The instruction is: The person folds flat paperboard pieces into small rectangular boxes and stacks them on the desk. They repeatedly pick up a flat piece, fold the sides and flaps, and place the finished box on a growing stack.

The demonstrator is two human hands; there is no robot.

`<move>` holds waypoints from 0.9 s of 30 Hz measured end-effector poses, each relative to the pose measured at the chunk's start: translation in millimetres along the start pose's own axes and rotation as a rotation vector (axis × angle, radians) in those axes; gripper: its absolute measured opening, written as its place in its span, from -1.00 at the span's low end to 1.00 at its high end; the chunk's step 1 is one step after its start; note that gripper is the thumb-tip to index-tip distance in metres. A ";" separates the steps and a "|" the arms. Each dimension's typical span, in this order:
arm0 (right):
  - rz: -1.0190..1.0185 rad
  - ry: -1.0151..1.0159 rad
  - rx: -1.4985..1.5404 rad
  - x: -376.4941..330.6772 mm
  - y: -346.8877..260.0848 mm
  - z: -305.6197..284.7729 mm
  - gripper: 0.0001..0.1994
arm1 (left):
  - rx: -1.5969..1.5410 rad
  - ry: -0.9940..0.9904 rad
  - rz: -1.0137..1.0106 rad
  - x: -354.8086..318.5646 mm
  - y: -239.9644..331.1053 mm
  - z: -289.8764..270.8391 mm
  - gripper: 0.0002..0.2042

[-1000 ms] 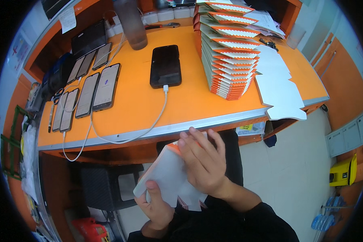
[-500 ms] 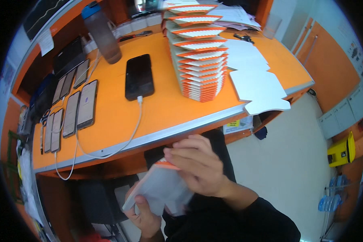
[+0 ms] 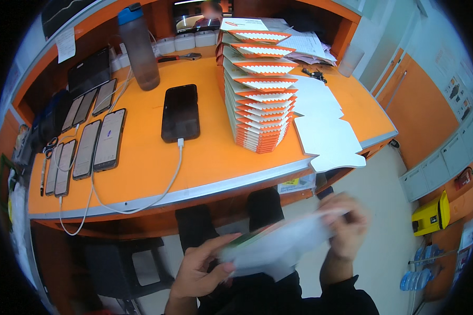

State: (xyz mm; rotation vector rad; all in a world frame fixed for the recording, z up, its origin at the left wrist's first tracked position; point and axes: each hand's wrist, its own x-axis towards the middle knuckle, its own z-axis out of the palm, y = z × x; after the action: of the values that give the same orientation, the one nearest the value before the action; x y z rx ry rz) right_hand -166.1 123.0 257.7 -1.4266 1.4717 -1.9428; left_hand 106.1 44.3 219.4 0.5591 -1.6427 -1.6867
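Over my lap I hold a white paper carton (image 3: 278,245), blurred by motion, with a strip of green and orange along its upper edge. My left hand (image 3: 202,270) is closed on its left end, thumb on the near face. Smeared by movement, my right hand (image 3: 347,224) pinches the right end. On the desk ahead rises a tall leaning stack of folded paper cartons (image 3: 263,113) with orange rims and white zigzag edges. To its right lie flat white die-cut carton sheets (image 3: 330,143), jutting over the front edge.
An orange desk (image 3: 147,163) holds a black phone (image 3: 181,113) on a white cable, several more phones (image 3: 110,140) at left, a grey bottle (image 3: 140,55), pliers (image 3: 178,57) and keys (image 3: 314,74). Below stands a black stool (image 3: 115,268).
The carton has swung from a steep tilt to nearly level and moved right. My right hand has gone from its top edge to its right end. The view has shifted slightly.
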 end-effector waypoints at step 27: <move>0.184 -0.582 -1.160 215.8 -23.7 -61.3 -0.60 | 1.181 0.362 -0.336 -37.7 -175.8 -24.2 -0.50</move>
State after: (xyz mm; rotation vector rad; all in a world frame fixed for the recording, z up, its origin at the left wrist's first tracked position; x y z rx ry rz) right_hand -308.2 9.0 390.8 -1.8851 2.3530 -0.3419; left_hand 115.8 45.8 38.3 1.6422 -2.2039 -0.5451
